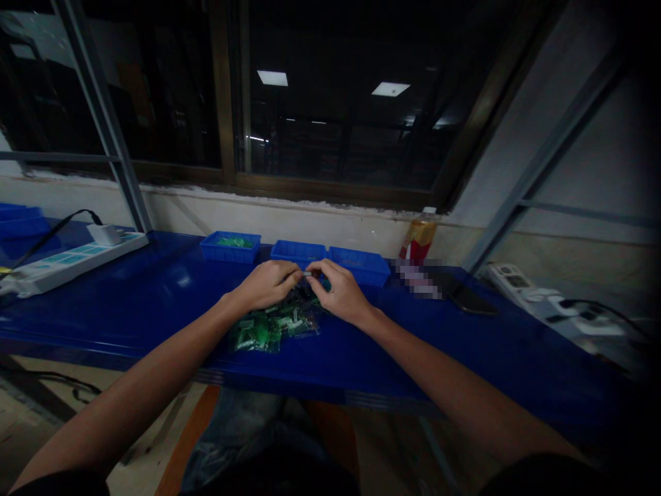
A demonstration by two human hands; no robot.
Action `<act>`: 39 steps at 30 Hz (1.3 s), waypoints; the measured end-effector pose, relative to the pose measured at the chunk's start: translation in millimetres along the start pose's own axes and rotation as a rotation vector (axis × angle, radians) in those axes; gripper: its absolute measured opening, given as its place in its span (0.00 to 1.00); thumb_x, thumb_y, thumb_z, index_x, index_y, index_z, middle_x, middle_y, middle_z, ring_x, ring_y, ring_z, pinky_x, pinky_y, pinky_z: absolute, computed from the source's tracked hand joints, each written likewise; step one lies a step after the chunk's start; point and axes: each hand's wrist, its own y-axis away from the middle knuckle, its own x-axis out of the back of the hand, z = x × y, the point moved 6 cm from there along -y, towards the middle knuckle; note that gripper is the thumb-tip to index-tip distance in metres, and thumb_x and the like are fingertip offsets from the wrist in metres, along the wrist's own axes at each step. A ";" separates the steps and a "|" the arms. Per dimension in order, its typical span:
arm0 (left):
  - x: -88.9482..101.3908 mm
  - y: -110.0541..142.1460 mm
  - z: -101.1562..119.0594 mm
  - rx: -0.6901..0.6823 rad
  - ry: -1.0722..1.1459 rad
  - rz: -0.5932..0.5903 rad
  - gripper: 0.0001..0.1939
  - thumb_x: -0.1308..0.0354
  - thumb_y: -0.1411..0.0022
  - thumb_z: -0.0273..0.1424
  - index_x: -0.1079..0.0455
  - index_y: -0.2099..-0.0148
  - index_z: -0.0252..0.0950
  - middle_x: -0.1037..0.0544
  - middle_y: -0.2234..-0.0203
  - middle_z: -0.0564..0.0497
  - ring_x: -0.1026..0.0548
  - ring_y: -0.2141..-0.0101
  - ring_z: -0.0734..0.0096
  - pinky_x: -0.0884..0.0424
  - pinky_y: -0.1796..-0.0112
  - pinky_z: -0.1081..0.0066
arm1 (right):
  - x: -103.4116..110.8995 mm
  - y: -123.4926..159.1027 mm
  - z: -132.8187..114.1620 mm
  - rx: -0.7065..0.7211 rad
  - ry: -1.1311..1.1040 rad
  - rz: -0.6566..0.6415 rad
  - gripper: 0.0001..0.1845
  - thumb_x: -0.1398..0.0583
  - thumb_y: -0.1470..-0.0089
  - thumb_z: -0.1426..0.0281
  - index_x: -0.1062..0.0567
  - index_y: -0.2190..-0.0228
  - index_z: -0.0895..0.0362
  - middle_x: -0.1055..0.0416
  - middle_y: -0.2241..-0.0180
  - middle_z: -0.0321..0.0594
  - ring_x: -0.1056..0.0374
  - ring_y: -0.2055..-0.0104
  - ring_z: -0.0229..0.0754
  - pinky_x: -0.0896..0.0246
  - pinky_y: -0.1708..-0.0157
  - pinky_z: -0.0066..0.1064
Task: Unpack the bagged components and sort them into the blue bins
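My left hand point(268, 284) and my right hand point(338, 293) meet above a blue table point(155, 296). Both pinch one small pale part point(307, 274) between their fingertips. Under the hands lies a clear plastic bag point(271, 327) holding several small green circuit boards. Right behind the hands stand two blue trays, a middle blue tray point(297, 251) and a right blue tray point(361, 265). What the small part is, I cannot make out in the dim light.
A third blue tray point(230, 246) with green parts stands back left. A white power strip point(67, 262) with a plugged charger lies far left. A red and yellow bottle point(418, 240), a dark phone point(467, 300) and another power strip point(547, 300) sit right. Window behind.
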 end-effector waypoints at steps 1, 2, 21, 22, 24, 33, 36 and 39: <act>-0.3 0.1 -0.7 0.007 -0.003 -0.001 0.19 0.61 0.35 0.35 0.32 0.68 0.33 0.28 0.76 0.50 0.31 0.74 0.72 0.38 0.71 0.72 | -1.4 0.4 1.1 -0.008 0.011 -0.006 0.06 0.47 0.46 0.70 0.32 0.66 0.57 0.31 0.70 0.40 0.35 0.67 0.40 0.40 0.65 0.32; -0.6 0.2 -1.2 0.009 -0.004 0.002 0.18 0.61 0.36 0.35 0.32 0.68 0.33 0.27 0.76 0.50 0.30 0.73 0.71 0.37 0.71 0.72 | -3.0 0.7 2.7 -0.020 0.020 -0.010 0.06 0.47 0.46 0.69 0.32 0.66 0.57 0.31 0.70 0.40 0.34 0.67 0.40 0.40 0.65 0.32; -7.7 1.2 -3.3 0.094 -0.001 0.037 0.18 0.59 0.35 0.34 0.34 0.73 0.33 0.30 0.79 0.51 0.32 0.77 0.74 0.40 0.74 0.73 | -10.1 4.6 2.5 -0.093 -0.080 -0.003 0.05 0.45 0.48 0.71 0.33 0.66 0.56 0.32 0.70 0.39 0.34 0.67 0.40 0.40 0.65 0.31; -7.8 1.3 -3.4 0.099 0.008 0.036 0.19 0.60 0.35 0.35 0.35 0.73 0.33 0.31 0.80 0.52 0.32 0.78 0.74 0.40 0.75 0.73 | -9.2 4.6 2.1 -0.092 -0.071 0.005 0.04 0.46 0.47 0.71 0.33 0.66 0.56 0.31 0.70 0.39 0.34 0.67 0.40 0.40 0.65 0.31; -6.8 2.0 -3.3 0.102 0.041 0.052 0.19 0.61 0.34 0.35 0.35 0.71 0.33 0.30 0.79 0.52 0.32 0.76 0.74 0.38 0.73 0.73 | -7.0 4.9 3.0 -0.113 -0.059 0.031 0.05 0.46 0.46 0.69 0.32 0.68 0.56 0.30 0.71 0.39 0.34 0.68 0.40 0.40 0.66 0.32; 14.7 -10.7 -2.2 -0.112 -0.075 0.225 0.11 0.52 0.38 0.33 0.34 0.57 0.34 0.26 0.66 0.47 0.31 0.64 0.66 0.35 0.61 0.68 | -9.1 -15.7 13.7 -0.308 -0.020 0.139 0.18 0.53 0.41 0.66 0.34 0.79 0.56 0.34 0.82 0.37 0.36 0.78 0.38 0.46 0.76 0.29; 25.8 -22.6 -15.2 -0.094 -0.018 0.279 0.11 0.53 0.37 0.32 0.33 0.59 0.32 0.25 0.66 0.47 0.30 0.64 0.67 0.36 0.61 0.69 | -9.6 -31.7 12.6 -0.313 0.037 0.172 0.17 0.55 0.40 0.65 0.33 0.76 0.56 0.33 0.80 0.38 0.35 0.75 0.39 0.45 0.74 0.29; 31.7 -30.5 -38.5 0.050 0.139 0.297 0.15 0.57 0.36 0.34 0.31 0.63 0.32 0.24 0.69 0.48 0.29 0.67 0.70 0.36 0.65 0.73 | -12.0 -42.6 7.3 -0.231 0.096 0.189 0.11 0.50 0.43 0.64 0.33 0.63 0.57 0.30 0.70 0.41 0.34 0.68 0.41 0.42 0.68 0.31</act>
